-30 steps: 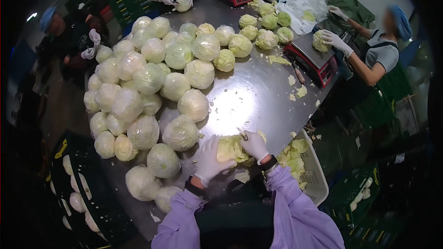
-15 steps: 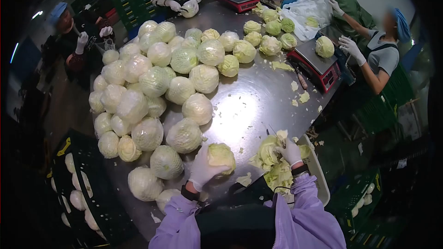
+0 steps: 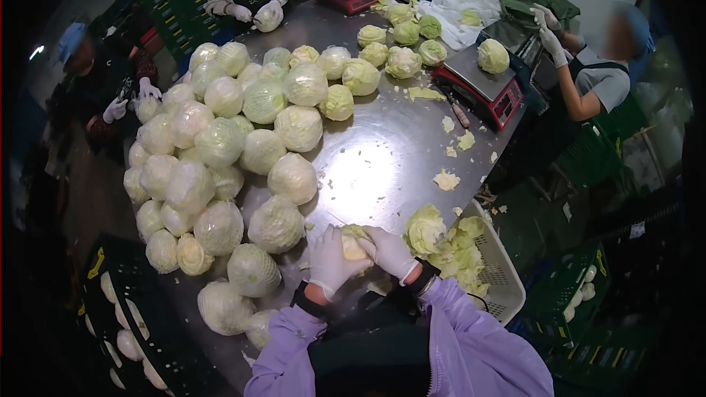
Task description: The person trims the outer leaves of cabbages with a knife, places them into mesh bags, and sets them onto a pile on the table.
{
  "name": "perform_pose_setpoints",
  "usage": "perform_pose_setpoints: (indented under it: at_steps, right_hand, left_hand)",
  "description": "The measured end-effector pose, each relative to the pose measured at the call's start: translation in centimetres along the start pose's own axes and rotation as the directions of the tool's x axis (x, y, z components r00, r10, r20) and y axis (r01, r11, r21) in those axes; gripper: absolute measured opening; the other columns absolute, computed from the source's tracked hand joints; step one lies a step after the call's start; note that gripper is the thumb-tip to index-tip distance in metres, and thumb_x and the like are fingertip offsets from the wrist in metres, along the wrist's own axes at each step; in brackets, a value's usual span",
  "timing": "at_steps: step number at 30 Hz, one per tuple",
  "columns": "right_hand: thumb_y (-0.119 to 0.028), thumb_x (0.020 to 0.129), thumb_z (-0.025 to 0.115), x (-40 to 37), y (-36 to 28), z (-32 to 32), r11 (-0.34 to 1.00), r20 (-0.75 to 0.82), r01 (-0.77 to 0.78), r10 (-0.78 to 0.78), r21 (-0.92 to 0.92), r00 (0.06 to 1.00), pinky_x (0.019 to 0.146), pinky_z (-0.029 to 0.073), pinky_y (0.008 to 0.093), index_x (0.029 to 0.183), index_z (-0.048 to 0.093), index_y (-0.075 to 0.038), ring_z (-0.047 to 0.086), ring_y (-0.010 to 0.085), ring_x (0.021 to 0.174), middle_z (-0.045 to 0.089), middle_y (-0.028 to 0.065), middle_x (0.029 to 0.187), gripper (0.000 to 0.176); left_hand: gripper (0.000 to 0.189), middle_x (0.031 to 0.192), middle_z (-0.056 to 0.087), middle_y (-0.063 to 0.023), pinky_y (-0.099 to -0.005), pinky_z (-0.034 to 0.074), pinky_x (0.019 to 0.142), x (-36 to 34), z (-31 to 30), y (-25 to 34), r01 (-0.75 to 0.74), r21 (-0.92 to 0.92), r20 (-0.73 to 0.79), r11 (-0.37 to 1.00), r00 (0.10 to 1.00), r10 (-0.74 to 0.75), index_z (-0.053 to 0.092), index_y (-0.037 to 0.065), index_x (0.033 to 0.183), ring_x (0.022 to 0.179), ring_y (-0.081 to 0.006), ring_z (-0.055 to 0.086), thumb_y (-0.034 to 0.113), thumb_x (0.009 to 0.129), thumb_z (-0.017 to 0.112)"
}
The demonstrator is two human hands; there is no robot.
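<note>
My gloved left hand is closed around the left side of a trimmed pale cabbage, held low over the near table edge. At the cabbage's upper right, my gloved right hand has curled fingers around what looks like a small knife; its handle is hidden and only a thin blade-like line shows beyond the cabbage. Right of this hand lies a leafy cabbage. Loose green leaves are heaped beside it in a white basket.
Many wrapped cabbages crowd the left of the metal table. A red scale bears one cabbage, with a brown-handled tool nearby. Co-workers stand around the far side. Green crates flank the table.
My right hand has moved left from the leaf pile to the cabbage in my left hand. A pale leaf piece now lies on the table at right. The right-hand co-worker's hands have come together.
</note>
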State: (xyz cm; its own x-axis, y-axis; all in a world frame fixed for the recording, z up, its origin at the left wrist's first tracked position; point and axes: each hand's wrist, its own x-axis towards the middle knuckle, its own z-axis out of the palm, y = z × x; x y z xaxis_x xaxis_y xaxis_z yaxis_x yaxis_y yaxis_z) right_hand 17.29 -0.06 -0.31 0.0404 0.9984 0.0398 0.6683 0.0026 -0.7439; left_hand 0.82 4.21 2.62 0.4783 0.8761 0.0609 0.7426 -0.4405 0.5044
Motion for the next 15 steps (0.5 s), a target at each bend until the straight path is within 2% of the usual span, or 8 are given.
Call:
perform_pose_setpoints:
  at_steps: [2,4,7,9,10,12,13,15]
  right_hand:
    - [-0.037,0.089,0.056,0.6,0.0,-0.9,0.999,0.022,0.004,-0.004,-0.036,1.000,0.071,0.050,0.0448,0.109,0.059,-0.004,0.063,0.0384,0.081,0.065,0.0193,0.096,0.038]
    - [-0.036,0.088,0.058,1.4,-0.2,-1.2,0.998,0.048,0.008,-0.005,-0.064,0.999,0.068,0.050,0.0445,0.101,0.062,-0.004,0.064,0.0377,0.078,0.066,0.0181,0.088,0.034]
    - [-0.038,0.085,0.059,3.5,0.4,-1.3,0.958,0.119,0.011,0.024,-0.287,0.993,0.065,0.050,0.0443,0.091,0.063,-0.005,0.063,0.0376,0.073,0.067,0.0166,0.084,0.034]
    - [-0.041,0.083,0.060,5.1,2.6,-1.7,0.962,0.127,-0.273,0.268,0.023,0.955,0.064,0.050,0.0437,0.085,0.065,-0.005,0.064,0.0368,0.070,0.067,0.0166,0.080,0.037]
    - [-0.041,0.083,0.060,5.8,3.9,-2.0,0.961,0.128,-0.275,0.270,0.026,0.954,0.064,0.050,0.0437,0.085,0.065,-0.005,0.064,0.0368,0.070,0.067,0.0166,0.080,0.037]
    - [-0.047,0.083,0.058,6.4,6.2,-2.6,0.929,0.204,-0.360,0.370,-0.085,0.906,0.066,0.050,0.0423,0.082,0.066,-0.005,0.064,0.0351,0.072,0.066,0.0173,0.078,0.042]
    - [-0.045,0.082,0.063,5.8,6.2,-2.9,0.934,0.074,-0.168,0.201,-0.315,0.977,0.069,0.051,0.0408,0.095,0.067,-0.005,0.065,0.0330,0.074,0.067,0.0169,0.079,0.043]
    - [-0.044,0.081,0.066,4.8,3.9,-2.9,0.978,0.008,-0.099,0.102,-0.183,0.995,0.071,0.051,0.0399,0.104,0.064,-0.005,0.066,0.0320,0.076,0.067,0.0173,0.083,0.045]
  left_hand:
    - [0.078,0.096,0.057,-0.0160,-0.0470,0.045,0.078,0.2,-0.8,0.5,-0.021,-0.018,-0.045,1.000,0.999,0.020,0.052,0.001,0.107,0.096,-0.0356,0.055,0.053,0.056,0.079]
    - [0.082,0.106,0.056,-0.0153,-0.0448,0.044,0.082,0.4,-1.6,0.5,0.037,-0.006,0.141,0.999,0.989,-0.036,0.051,0.000,0.114,0.102,-0.0338,0.053,0.052,0.057,0.079]
    - [0.088,0.124,0.051,-0.0153,-0.0433,0.041,0.090,0.0,-1.7,-0.3,0.015,0.019,0.210,1.000,0.977,-0.019,0.049,0.001,0.123,0.115,-0.0355,0.048,0.053,0.058,0.078]
    - [0.093,0.133,0.045,-0.0150,-0.0435,0.040,0.093,-1.0,-1.9,-1.8,-0.085,0.057,0.205,0.995,0.976,0.072,0.047,0.002,0.127,0.120,-0.0385,0.044,0.054,0.057,0.079]
    - [0.098,0.141,0.039,-0.0148,-0.0437,0.038,0.096,-1.7,-2.0,-2.5,-0.186,0.092,0.197,0.978,0.966,0.165,0.044,0.002,0.132,0.125,-0.0415,0.040,0.054,0.057,0.079]
    - [0.102,0.144,0.035,-0.0178,-0.0463,0.036,0.099,-3.6,-2.9,-3.5,-0.206,0.223,0.248,0.953,0.957,0.149,0.041,0.003,0.135,0.126,-0.0444,0.036,0.055,0.056,0.080]
    - [0.107,0.146,0.031,-0.0208,-0.0489,0.033,0.102,-4.2,-3.4,-3.6,-0.227,0.346,0.290,0.910,0.949,0.126,0.037,0.004,0.139,0.128,-0.0473,0.033,0.056,0.056,0.080]
    - [0.110,0.146,0.029,-0.0244,-0.0506,0.030,0.104,-4.9,-4.4,-3.1,-0.133,0.231,0.297,0.964,0.953,0.061,0.035,0.004,0.141,0.129,-0.0481,0.031,0.057,0.056,0.080]
